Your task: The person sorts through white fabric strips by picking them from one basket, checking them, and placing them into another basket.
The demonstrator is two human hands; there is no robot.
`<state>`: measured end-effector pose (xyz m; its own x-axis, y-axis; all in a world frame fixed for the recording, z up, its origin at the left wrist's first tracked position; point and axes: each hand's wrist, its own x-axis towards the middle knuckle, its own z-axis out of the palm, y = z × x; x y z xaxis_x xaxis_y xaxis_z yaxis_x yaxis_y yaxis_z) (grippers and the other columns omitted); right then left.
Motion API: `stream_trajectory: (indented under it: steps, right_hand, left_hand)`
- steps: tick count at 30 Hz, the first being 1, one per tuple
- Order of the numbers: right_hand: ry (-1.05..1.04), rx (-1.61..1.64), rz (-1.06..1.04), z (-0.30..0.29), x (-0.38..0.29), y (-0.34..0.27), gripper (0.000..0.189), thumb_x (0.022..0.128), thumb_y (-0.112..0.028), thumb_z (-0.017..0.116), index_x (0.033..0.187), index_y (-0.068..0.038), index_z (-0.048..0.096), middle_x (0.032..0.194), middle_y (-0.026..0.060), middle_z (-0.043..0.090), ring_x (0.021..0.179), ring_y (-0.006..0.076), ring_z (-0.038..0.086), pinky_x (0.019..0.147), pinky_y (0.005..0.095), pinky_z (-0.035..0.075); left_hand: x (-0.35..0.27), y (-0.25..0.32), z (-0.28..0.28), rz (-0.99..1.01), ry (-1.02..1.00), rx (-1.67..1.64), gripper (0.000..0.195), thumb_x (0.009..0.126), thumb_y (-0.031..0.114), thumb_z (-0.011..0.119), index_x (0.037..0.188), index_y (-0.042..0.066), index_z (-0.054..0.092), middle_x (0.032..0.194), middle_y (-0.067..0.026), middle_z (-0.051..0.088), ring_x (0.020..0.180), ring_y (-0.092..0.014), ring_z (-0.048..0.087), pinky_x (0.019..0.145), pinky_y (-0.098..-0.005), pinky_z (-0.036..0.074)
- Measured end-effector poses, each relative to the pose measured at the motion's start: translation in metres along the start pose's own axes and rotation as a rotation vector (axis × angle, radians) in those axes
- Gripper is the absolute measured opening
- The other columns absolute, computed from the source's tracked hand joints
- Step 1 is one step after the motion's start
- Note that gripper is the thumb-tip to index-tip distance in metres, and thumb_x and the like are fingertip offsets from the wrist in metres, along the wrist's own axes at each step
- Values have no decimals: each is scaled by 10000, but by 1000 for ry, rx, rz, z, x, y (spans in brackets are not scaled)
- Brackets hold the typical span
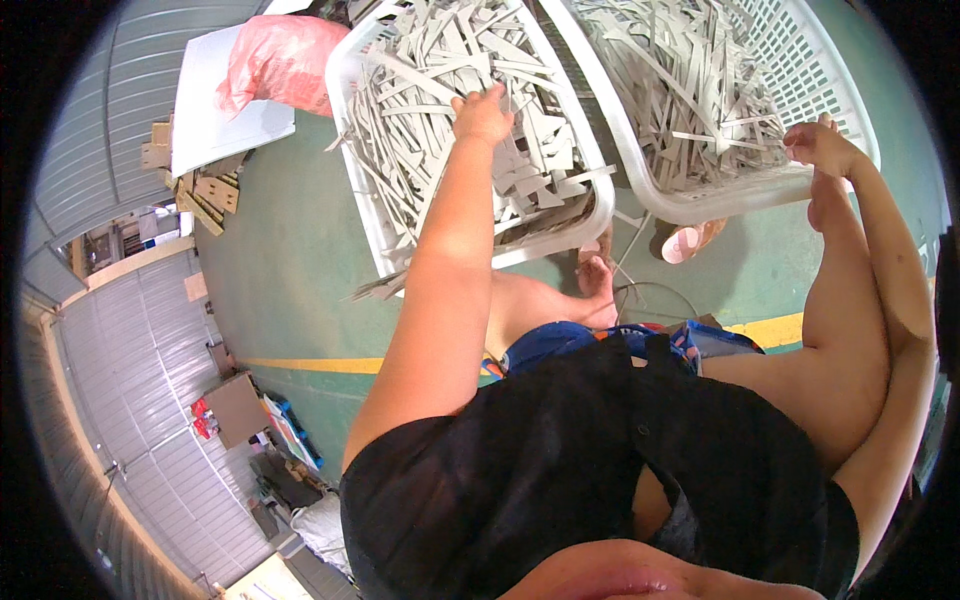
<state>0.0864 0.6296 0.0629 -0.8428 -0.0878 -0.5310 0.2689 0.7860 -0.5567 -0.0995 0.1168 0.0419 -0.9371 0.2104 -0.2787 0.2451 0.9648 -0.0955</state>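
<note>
My left hand (pixel 482 120) reaches over the left white plastic basket (pixel 363 217), its fingers down among a heap of pale, thin offcut strips (pixel 420 112). Whether a strip is pinched between those fingertips is hard to see. Over the near right corner of the right white plastic basket (pixel 701 204), my right hand (pixel 825 148) hangs with its fingers loosely bent and apart. I see nothing held in it. More pale strips (pixel 667 90) fill that second basket, and a few end close to the right fingers.
A pink plastic sack (pixel 281 64) lies on a white board (pixel 199 112) at the upper left. Brown board pieces (pixel 214 195) are piled below it. My bare foot (pixel 596 281) and a sandal (pixel 681 244) are near the baskets. A yellow line (pixel 322 365) crosses the green floor (pixel 292 285).
</note>
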Motion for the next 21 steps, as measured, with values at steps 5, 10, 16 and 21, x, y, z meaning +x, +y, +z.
stream_trajectory:
  steps: [5,10,16,21]
  right_hand:
    - [-78,-36,-28,0,9,-9,294,793,-236,632,1002,-32,603,837,87,634,711,172,579,666,308,464]
    - [-48,-56,-70,-2,11,-10,254,788,-186,629,961,-3,596,796,71,628,651,151,565,593,297,458]
    - [-43,-95,-126,-7,21,-3,293,770,-211,653,959,6,596,805,93,629,622,160,574,568,315,474]
    - [-62,-98,-70,-11,12,-18,304,763,-213,656,961,9,594,802,93,622,599,169,574,547,314,478]
  left_hand:
    - [-45,-3,21,84,121,21,474,723,215,657,1181,190,536,1166,-82,522,1110,-322,408,930,-430,391]
    - [-96,6,12,179,310,-35,277,659,101,659,931,137,625,1012,-65,534,1022,-296,448,853,-404,436]
    - [-141,8,-1,156,519,-217,219,630,17,601,821,123,590,942,-76,520,982,-308,432,821,-424,397]
    - [-165,11,-4,66,832,-456,186,625,-61,517,732,91,527,861,-99,497,906,-316,422,806,-409,363]
